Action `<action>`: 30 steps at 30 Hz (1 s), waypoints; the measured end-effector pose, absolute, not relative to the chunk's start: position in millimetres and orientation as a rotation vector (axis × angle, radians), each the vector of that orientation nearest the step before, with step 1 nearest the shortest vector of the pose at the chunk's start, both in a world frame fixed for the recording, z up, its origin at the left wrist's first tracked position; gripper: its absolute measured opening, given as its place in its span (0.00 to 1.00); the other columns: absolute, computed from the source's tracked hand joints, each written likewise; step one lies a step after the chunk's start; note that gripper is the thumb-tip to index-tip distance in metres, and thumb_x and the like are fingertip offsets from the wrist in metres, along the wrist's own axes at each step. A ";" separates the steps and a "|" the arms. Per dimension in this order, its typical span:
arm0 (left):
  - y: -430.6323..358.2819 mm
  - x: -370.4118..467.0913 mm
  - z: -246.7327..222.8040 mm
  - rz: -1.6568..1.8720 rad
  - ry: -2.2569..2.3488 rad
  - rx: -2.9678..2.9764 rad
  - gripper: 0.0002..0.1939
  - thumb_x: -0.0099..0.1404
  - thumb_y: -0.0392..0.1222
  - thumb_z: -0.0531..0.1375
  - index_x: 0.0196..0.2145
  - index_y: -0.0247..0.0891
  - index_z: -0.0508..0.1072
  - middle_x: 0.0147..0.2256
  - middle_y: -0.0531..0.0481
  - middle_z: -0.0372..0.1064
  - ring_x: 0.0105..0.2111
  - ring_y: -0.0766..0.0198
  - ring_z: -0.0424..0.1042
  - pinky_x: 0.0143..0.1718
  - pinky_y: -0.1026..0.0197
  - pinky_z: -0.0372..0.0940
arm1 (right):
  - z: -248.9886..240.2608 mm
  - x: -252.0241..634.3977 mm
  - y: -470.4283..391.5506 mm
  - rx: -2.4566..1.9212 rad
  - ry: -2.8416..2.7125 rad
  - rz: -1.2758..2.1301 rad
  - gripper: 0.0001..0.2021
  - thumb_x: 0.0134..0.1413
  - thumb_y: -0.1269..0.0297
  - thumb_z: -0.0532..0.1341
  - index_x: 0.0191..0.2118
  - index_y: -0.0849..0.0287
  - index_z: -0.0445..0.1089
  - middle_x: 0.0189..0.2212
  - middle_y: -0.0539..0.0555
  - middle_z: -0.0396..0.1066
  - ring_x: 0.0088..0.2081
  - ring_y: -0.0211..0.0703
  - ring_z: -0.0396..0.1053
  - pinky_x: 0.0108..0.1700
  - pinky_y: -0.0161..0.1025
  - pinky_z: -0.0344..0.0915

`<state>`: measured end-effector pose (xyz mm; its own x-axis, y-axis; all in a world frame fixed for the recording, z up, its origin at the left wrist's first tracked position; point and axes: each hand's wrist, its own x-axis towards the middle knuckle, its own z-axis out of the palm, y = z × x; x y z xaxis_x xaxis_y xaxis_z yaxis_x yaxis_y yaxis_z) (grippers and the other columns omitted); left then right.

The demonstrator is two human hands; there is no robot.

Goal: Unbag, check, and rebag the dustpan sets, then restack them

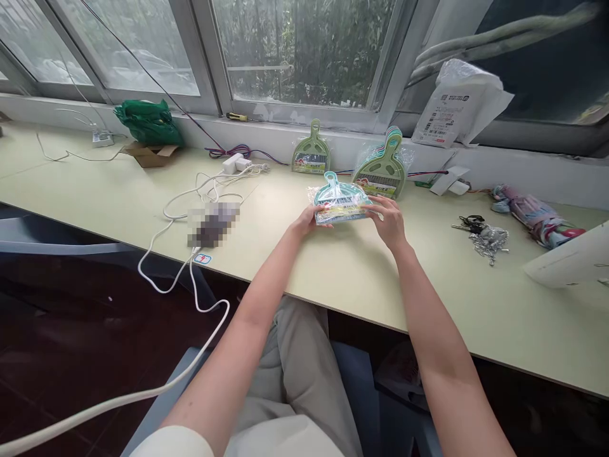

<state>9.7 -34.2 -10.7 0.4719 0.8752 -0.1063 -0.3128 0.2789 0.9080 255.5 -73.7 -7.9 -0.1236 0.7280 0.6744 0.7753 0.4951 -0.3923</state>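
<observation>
Between my two hands is a small light-blue dustpan (339, 200) in clear plastic wrap, its handle pointing toward the window and a printed label across its lower part. My left hand (308, 219) grips its left edge. On the right edge, the fingers of my right hand (387, 219) are closed. Behind it, a green wrapped dustpan (311, 152) leans upright against the wall below the window. A stack of several wrapped dustpans (383, 166), a green one in front, leans beside it, just beyond my right hand.
White cables (167, 216) and a blurred dark item (213, 225) lie at left. A green bag (150, 120) sits over a cardboard box (151, 155). At right are keys (488, 240), a folded umbrella (542, 216) and a white roll (571, 260). A white parcel bag (457, 105) rests on the sill.
</observation>
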 end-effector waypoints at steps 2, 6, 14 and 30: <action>-38.5 10.1 -7.6 0.828 0.728 1.030 0.24 0.61 0.37 0.54 0.55 0.28 0.61 0.40 0.38 0.74 0.30 0.59 0.75 0.30 0.59 0.72 | -12.3 255.5 -71.2 -1.235 -1.841 -0.044 0.11 0.60 0.61 0.55 0.38 0.52 0.76 0.45 0.52 0.74 0.51 0.51 0.66 0.55 0.51 0.59; -44.1 10.9 -4.6 0.776 0.700 1.103 0.24 0.62 0.36 0.53 0.56 0.27 0.58 0.41 0.36 0.73 0.28 0.60 0.75 0.26 0.61 0.71 | -20.8 255.3 -65.7 -1.243 -1.720 0.032 0.10 0.56 0.61 0.58 0.32 0.54 0.76 0.39 0.54 0.75 0.46 0.50 0.68 0.53 0.50 0.61; -45.4 11.7 -8.0 0.699 0.721 1.302 0.33 0.63 0.45 0.57 0.61 0.38 0.48 0.44 0.38 0.72 0.24 0.62 0.75 0.24 0.62 0.69 | -38.5 259.2 -52.4 -1.262 -1.355 0.665 0.31 0.43 0.61 0.66 0.56 0.59 0.64 0.52 0.61 0.67 0.49 0.51 0.67 0.49 0.48 0.67; -21.0 57.7 -13.7 1.041 1.505 2.121 0.11 0.64 0.45 0.57 0.42 0.41 0.75 0.35 0.48 0.74 0.34 0.61 0.71 0.35 0.62 0.61 | -37.6 281.3 -46.6 -1.257 -1.084 0.419 0.22 0.46 0.55 0.62 0.45 0.64 0.70 0.41 0.62 0.75 0.41 0.48 0.73 0.44 0.42 0.68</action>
<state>57.7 -21.0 -13.7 0.1710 0.9143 0.3672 0.6660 -0.3819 0.6408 281.3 -46.6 -37.6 0.4742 0.7725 0.4224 0.2883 0.3171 -0.9035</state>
